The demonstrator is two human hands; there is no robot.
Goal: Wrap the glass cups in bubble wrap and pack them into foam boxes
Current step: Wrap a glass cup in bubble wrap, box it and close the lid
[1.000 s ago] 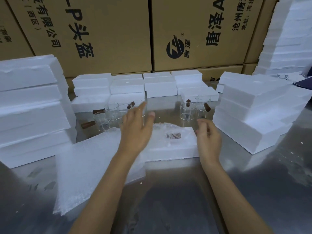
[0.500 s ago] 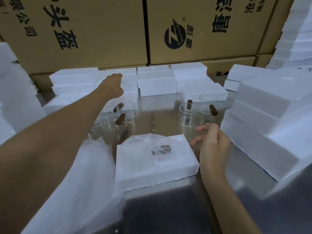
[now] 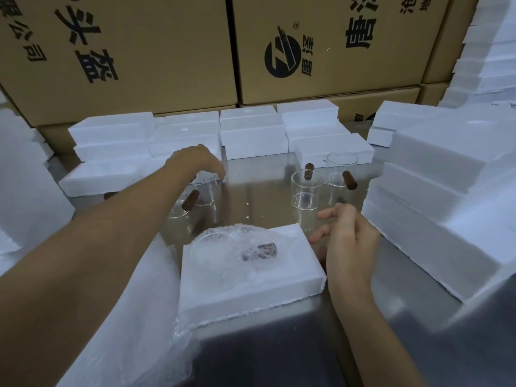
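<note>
Low and centre, your foam box [image 3: 251, 286] holds a wrapped cup [image 3: 237, 248], bubble wrap [image 3: 145, 317] against its left edge. Your right hand [image 3: 349, 241] hovers loose-fingered just right of it. Bare steel table [image 3: 259, 196] runs beyond. Further up, your left hand [image 3: 195, 163] curls over a glass cup [image 3: 205, 191]; whether it grips, you cannot tell.

Left hand [image 3: 195, 160] at 11 o'clock, fingers curled down over clear glass cup with brown handle [image 3: 205, 191]. Right hand [image 3: 346, 241] loose beside white foam box [image 3: 251, 286] holding bubble-wrapped cup [image 3: 237, 247], centre.
</note>
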